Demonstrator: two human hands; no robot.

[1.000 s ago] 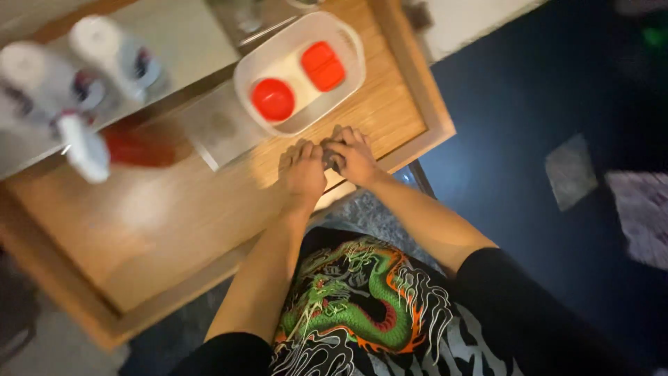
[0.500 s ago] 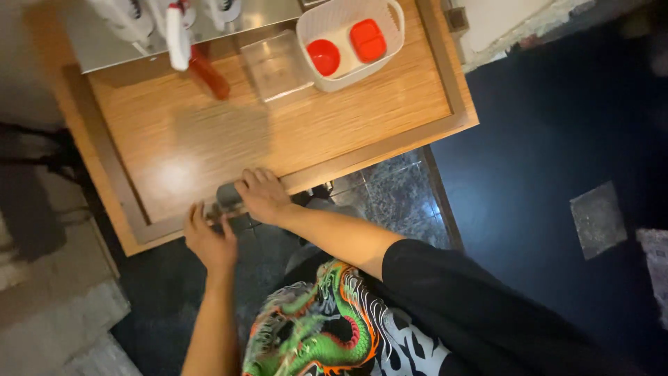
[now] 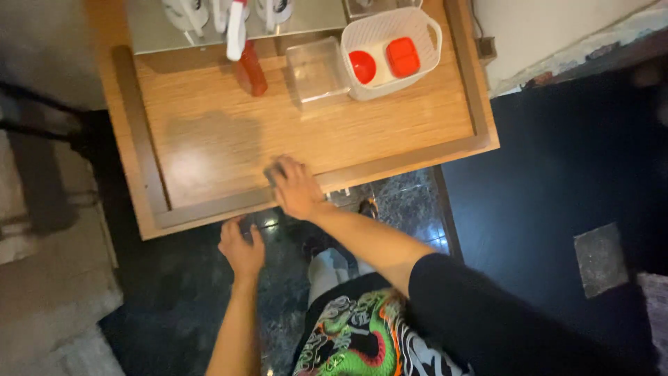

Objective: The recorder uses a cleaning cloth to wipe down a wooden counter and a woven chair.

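Dark polished stone floor (image 3: pixel 410 209) spreads under a wooden table (image 3: pixel 390 132) seen from straight above. Nearest the camera, the left hand (image 3: pixel 241 248) hangs off the table's near edge with its fingers loosely spread, holding nothing. Just beyond it, the right hand (image 3: pixel 296 188) lies palm down on the tabletop, pressing a small grey cloth (image 3: pixel 273 171) that shows only at the fingertips; the fingers are flat over it, not curled round it. The cloth sits inside the raised rim along the table's front edge. Flat, even pressure through the whole palm looks like the sound way to work such a cloth, with long passes along the grain and care at the rim where it could catch. The top is pale bamboo-like board, smooth enough to throw back a soft glare. Farther off stand a clear, square plastic box (image 3: pixel 319 69) and a white slotted basket (image 3: pixel 390 52) with two red lids inside. A red spray bottle (image 3: pixel 248 63) with a white trigger leans near a mirror panel at the far edge.
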